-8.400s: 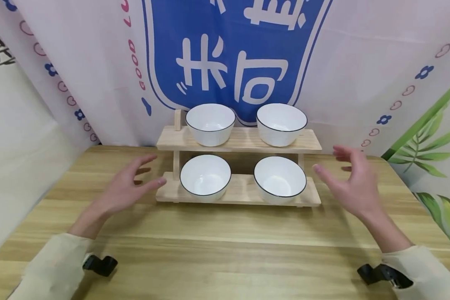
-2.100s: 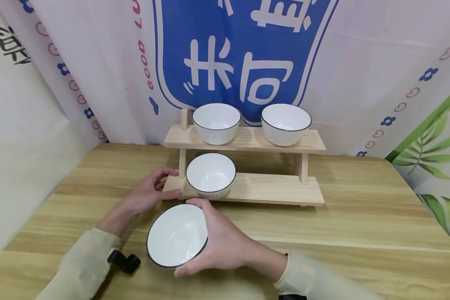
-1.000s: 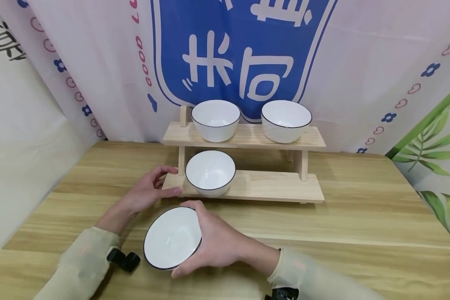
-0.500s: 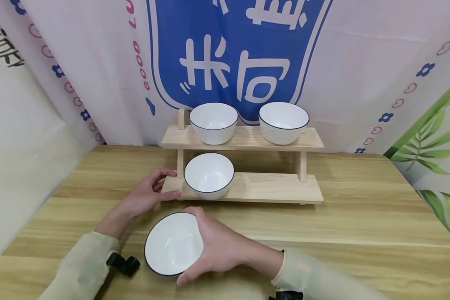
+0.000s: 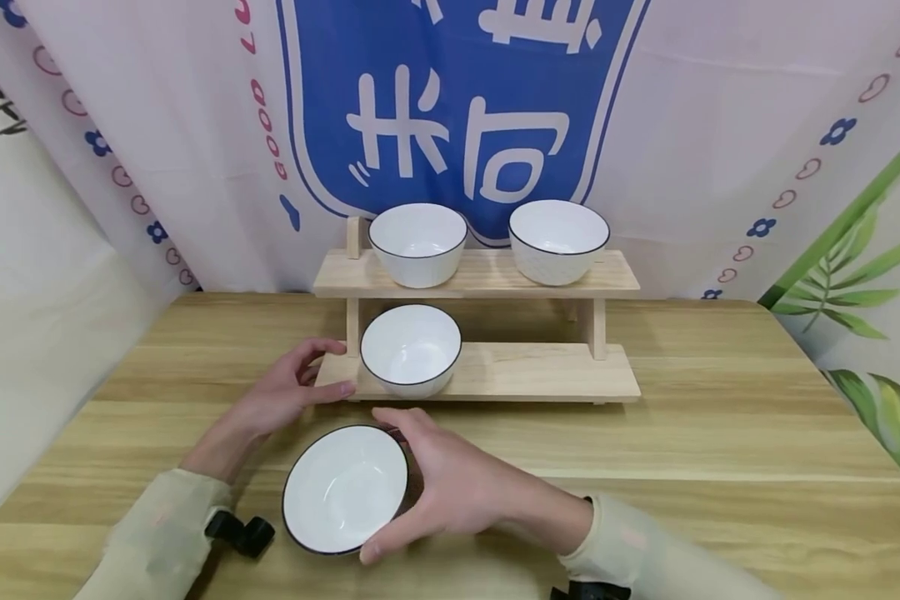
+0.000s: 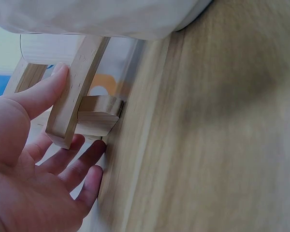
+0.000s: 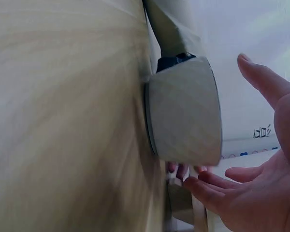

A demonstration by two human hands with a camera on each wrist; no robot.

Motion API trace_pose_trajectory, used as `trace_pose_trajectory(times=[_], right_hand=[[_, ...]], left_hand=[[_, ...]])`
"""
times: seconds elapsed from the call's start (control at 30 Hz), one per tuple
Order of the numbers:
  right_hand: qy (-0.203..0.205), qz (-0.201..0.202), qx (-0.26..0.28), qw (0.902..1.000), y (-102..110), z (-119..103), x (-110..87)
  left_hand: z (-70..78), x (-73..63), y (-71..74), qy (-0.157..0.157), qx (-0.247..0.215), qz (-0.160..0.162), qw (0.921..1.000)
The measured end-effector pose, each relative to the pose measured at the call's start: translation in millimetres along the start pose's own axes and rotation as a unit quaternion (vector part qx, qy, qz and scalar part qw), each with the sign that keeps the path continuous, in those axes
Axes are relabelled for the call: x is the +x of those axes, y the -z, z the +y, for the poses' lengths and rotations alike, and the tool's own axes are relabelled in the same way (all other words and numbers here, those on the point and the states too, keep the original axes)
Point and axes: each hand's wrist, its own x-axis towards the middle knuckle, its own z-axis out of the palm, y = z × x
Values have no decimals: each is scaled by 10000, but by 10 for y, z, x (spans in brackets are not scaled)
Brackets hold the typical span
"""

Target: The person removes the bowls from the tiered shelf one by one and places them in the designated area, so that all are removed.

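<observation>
My left hand point(image 5: 281, 392) holds the left end of the two-tier wooden rack point(image 5: 540, 371); in the left wrist view its thumb lies on the board point(image 6: 73, 92) and the fingers curl by the board's end. A white bowl point(image 5: 345, 492) with a dark rim sits upright on the table, in front of the rack and to the left. Right beside that bowl is my right hand point(image 5: 457, 483), thumb and fingers spread around its right side. The right wrist view shows a gap between this hand point(image 7: 266, 183) and the bowl point(image 7: 183, 113).
A white bowl point(image 5: 411, 350) stands on the lower shelf's left half. Two more, a left bowl point(image 5: 418, 246) and a right bowl point(image 5: 558, 243), stand on the upper shelf. A printed curtain point(image 5: 705, 150) hangs behind the wooden table point(image 5: 720, 442).
The bowl from the lower shelf's right side is now on the table at front left. My right hand gripped it until half a second ago and has let go. My left hand has moved onto the rack.
</observation>
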Motion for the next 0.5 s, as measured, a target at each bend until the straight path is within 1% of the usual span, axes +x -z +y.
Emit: trace_pose_trajectory(times=[0.17, 0.23, 0.3, 0.37, 0.4, 0.5], right_hand=[[115, 155, 284, 9994, 159, 27, -126], [207, 412, 372, 9982, 232, 40, -183], [334, 761, 459, 9955, 302, 53, -227], [463, 1203, 571, 9900, 365, 74, -249], [499, 1487, 633, 9856, 396, 87, -254], [520, 2171, 749, 9719, 461, 105, -213]], left_hand=[[6, 22, -9, 11, -6, -13, 10000], [0, 28, -5, 49, 45, -10, 10000], [-6, 36, 0, 90, 55, -25, 9999], [-12, 38, 3, 101, 74, -42, 9999], [-13, 44, 1, 99, 77, -48, 9999], [-14, 19, 20, 110, 25, -34, 9999]])
